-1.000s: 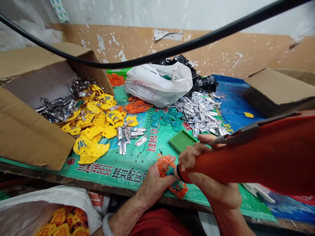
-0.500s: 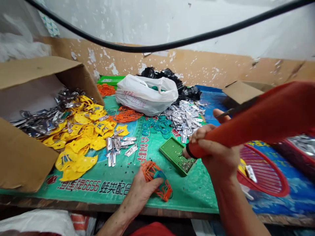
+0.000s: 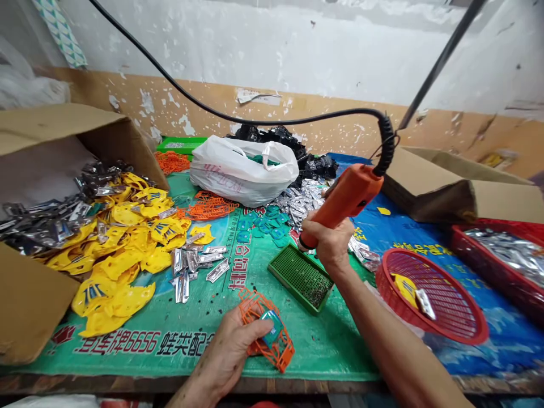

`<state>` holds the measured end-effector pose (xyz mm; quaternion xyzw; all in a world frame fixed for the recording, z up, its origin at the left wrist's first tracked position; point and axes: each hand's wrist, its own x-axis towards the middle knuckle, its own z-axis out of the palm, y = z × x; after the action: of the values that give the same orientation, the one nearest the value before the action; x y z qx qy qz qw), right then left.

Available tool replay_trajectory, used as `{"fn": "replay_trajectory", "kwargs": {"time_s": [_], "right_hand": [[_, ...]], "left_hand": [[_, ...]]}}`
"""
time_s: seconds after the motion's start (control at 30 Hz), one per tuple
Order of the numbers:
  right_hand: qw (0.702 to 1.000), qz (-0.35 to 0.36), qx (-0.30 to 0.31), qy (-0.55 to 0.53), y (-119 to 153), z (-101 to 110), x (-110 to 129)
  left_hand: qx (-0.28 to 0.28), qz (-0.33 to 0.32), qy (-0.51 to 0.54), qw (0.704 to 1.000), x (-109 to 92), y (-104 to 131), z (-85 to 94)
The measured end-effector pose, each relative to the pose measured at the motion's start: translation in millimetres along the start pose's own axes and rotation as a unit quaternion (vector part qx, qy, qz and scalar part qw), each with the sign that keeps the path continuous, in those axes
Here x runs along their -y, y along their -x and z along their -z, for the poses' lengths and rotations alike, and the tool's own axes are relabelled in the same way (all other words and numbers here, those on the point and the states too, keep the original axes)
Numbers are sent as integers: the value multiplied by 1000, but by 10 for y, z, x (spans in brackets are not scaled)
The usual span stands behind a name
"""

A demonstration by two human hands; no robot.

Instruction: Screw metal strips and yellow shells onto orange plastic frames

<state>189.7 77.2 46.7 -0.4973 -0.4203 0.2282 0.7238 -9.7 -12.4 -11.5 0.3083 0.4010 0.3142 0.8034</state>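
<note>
My left hand is closed on an orange lattice frame, its thumb pressing a small teal plate on top. My right hand wraps round an orange power screwdriver; a coiled black cable leaves its upper end. The tool's lower tip is near the green perforated tray, which holds small dark screws at its right end. Teal plates lie loose beyond the tray, beside silvery parts.
Yellow pieces and metallic parts spill from a cardboard box at left. A white bag stands at the back. Red baskets and another carton are at right. The black cable hangs across the view.
The screwdriver has swung from lying toward the right to a more upright pose, its tip now left of where it was over the tray. The view has shifted slightly.
</note>
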Motion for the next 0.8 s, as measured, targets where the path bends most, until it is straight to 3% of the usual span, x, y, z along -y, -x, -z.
{"fn": "replay_trajectory", "kwargs": {"time_s": [0.3,0.8], "right_hand": [[1000,-8,-13,16,-94,-100,-169],[1000,-22,-11,-9,-121,-90,-305]], "left_hand": [[5,5,28,1000,-4,-9,16],[1,15,59,998,-39,6,-15]]}}
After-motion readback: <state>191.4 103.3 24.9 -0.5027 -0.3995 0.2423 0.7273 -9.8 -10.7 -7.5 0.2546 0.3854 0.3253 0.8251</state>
